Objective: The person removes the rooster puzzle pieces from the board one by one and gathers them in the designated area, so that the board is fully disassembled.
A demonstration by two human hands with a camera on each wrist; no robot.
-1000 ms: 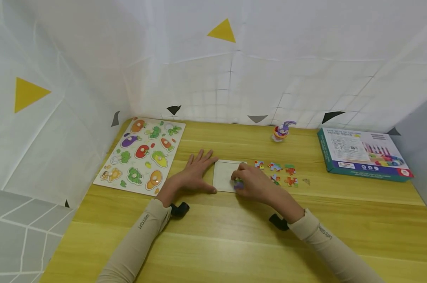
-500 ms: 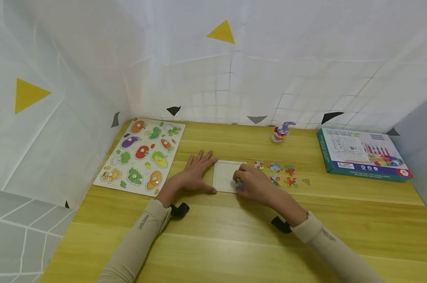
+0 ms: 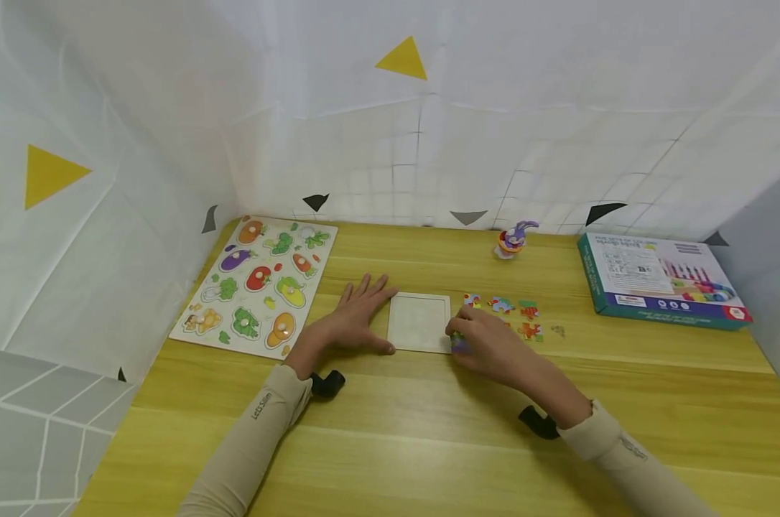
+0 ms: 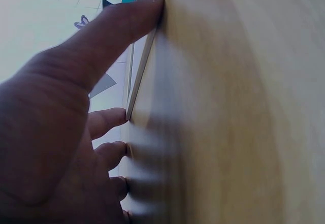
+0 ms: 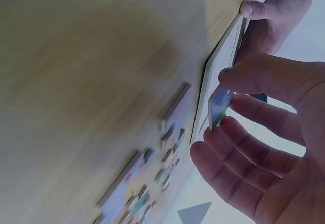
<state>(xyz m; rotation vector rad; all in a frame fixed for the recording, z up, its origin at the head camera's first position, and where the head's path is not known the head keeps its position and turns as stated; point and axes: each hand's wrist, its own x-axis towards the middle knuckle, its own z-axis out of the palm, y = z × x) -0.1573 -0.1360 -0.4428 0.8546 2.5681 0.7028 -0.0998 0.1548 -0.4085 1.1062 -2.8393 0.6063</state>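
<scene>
A small, pale framed puzzle board [image 3: 419, 323] lies bare on the table. My left hand [image 3: 351, 321] is spread flat at its left side, with thumb and index fingertip at the board's edge in the left wrist view. Just off the board's right edge, my right hand [image 3: 490, 346] pinches a purple, blue and green jigsaw piece [image 5: 220, 105] between thumb and fingers. In the right wrist view, that piece is held tilted above the table. Several other bright jigsaw pieces [image 3: 528, 309] lie in two rows to the right, partly hidden behind my right hand.
At the left lies a large vegetable peg puzzle [image 3: 258, 278]. A purple rabbit toy [image 3: 511, 239] stands at the back. The back right corner has a flat, colourful box [image 3: 664, 281] on the wooden table [image 3: 390, 445]. A tiny brownish piece [image 3: 559, 331] lies right of the rows.
My right hand has moved right with the jigsaw piece, from over the board's right part to beyond its right edge. My left hand has stayed put.
</scene>
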